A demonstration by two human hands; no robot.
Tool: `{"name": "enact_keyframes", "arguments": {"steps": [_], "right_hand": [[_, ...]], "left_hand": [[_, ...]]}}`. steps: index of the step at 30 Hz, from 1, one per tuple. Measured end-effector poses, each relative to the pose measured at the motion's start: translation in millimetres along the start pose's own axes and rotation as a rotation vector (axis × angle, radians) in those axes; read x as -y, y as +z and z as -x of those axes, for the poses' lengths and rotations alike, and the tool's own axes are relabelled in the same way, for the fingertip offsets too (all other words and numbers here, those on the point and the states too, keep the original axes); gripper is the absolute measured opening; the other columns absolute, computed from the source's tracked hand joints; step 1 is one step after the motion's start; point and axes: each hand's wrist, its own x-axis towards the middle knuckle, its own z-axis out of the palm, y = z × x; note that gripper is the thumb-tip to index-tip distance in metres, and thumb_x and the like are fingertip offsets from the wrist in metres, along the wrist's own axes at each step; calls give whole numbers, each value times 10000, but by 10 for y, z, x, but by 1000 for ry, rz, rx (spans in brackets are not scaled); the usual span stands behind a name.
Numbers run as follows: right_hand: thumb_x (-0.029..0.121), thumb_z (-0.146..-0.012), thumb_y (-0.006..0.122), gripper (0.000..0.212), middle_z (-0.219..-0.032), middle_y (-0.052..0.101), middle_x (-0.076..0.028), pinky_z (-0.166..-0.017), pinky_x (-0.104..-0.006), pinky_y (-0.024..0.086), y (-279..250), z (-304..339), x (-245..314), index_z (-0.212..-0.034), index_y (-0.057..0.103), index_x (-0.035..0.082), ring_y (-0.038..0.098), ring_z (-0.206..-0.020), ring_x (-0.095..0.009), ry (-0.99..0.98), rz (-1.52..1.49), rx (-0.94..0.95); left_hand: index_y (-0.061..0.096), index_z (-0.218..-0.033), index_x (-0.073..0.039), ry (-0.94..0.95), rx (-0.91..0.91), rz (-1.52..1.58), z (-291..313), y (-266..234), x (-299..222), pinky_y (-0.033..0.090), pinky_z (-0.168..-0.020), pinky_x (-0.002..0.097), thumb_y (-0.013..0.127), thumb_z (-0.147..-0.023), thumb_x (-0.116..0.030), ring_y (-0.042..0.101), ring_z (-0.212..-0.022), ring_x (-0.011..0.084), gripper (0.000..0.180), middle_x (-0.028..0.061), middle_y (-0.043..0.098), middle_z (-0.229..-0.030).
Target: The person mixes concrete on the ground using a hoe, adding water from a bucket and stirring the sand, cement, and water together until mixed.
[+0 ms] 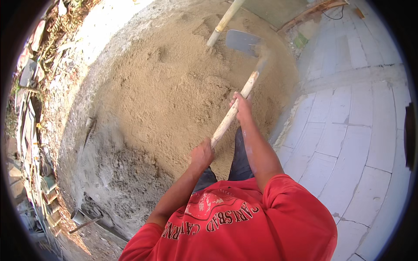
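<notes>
A head-worn fisheye looks down, close over the red shirt (265, 222), toward the sand pile (174, 95).

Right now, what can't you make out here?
All in the head view:
Near end of the wooden handle: hidden by the left hand.
Upper end of the pale pole: cut off by the top edge.
Joint behind the shovel blade: blurred.
Green patch: too small to identify.

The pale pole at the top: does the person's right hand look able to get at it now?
Probably not as things stand: the right hand grips the wooden handle, and the pale pole stands farther off, across sand.
</notes>
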Motion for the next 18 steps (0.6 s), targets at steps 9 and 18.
{"name": "enact_keyframes", "arguments": {"steps": [9, 18], "right_hand": [[180, -920, 628, 181, -632, 558, -47, -480, -333, 497, -1699, -47, -732, -880, 575, 12, 552, -489, -166, 413, 370, -133], [162, -901, 621, 306, -676, 552, -83, -423, -344, 483, -2246, 1509, -902, -1078, 446, -16, 553, -484, -181, 291, 376, -304]], "left_hand": [[512, -1019, 32, 153, 200, -26, 10, 1652, -521, 514, -792, 588, 609, -813, -167, 635, -879, 549, 303, 353, 652, -887], [485, -1059, 33, -132, 490, 64, 1362, 1792, -561, 509, -805, 593, 629, -823, -201, 636, -894, 541, 363, 377, 635, -884]]}}
